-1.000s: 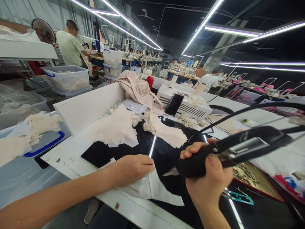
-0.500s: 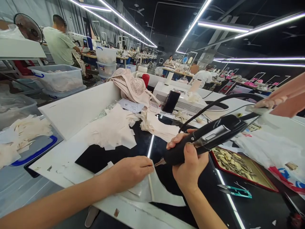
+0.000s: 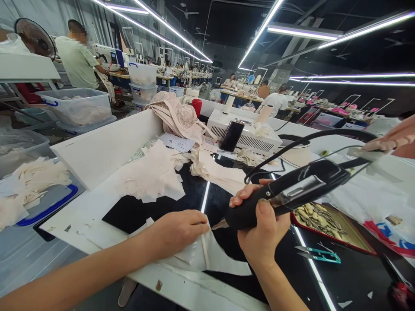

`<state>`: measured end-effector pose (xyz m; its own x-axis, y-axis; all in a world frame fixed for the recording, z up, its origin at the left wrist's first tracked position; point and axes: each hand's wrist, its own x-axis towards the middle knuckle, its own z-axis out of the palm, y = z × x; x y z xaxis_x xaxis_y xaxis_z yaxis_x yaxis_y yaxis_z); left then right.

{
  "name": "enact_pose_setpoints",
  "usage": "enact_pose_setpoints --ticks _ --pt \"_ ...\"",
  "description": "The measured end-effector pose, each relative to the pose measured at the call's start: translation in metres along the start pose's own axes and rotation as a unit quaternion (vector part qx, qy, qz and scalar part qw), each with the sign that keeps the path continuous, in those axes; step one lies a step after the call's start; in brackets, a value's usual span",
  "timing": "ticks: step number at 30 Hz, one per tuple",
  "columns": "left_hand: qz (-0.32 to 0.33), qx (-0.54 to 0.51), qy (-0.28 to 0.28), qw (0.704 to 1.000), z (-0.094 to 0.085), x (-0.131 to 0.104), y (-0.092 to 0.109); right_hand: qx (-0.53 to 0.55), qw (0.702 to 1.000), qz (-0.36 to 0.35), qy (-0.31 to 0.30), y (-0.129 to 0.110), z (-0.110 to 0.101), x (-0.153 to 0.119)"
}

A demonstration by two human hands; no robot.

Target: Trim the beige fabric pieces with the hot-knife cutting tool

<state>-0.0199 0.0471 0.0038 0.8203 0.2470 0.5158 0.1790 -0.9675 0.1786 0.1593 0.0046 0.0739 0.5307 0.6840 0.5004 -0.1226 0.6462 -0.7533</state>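
My right hand (image 3: 264, 233) is wrapped round a black corded handheld tool (image 3: 288, 192) with a shiny metal plate on its side. The tool's rounded front end points down and left, near my left hand (image 3: 183, 233). With fingertips pinched together, my left hand grips the edge of a white fabric piece (image 3: 223, 255), by a narrow pale strip running down it. This piece lies on a glossy black panel (image 3: 129, 216) near the table's front edge. A small pinkish tip shows between tool and fabric, but I cannot make out what it is.
Cream fabric pieces (image 3: 155, 172), a phone (image 3: 232, 136) and a lacy pink garment (image 3: 181, 114) are farther back. To the right lie a tray of seeds (image 3: 324, 222) and teal thread snips (image 3: 319, 254). The tool's black cable (image 3: 308, 137) arches toward the upper right.
My right hand and the tool have shifted slightly right, away from my left hand. My left hand stays almost in place, still pinching the fabric. The view has shifted a little.
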Motion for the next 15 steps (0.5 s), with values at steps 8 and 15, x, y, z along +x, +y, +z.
enact_pose_setpoints --ticks 8,15 --pt "0.003 0.013 -0.017 1.000 -0.0068 -0.0007 -0.0006 -0.019 1.000 0.007 0.011 -0.0041 0.0017 0.0004" --pt "0.006 0.024 -0.019 1.000 -0.0082 -0.0011 -0.0018 -0.012 1.000 -0.002 0.003 -0.0012 0.0004 0.0013"
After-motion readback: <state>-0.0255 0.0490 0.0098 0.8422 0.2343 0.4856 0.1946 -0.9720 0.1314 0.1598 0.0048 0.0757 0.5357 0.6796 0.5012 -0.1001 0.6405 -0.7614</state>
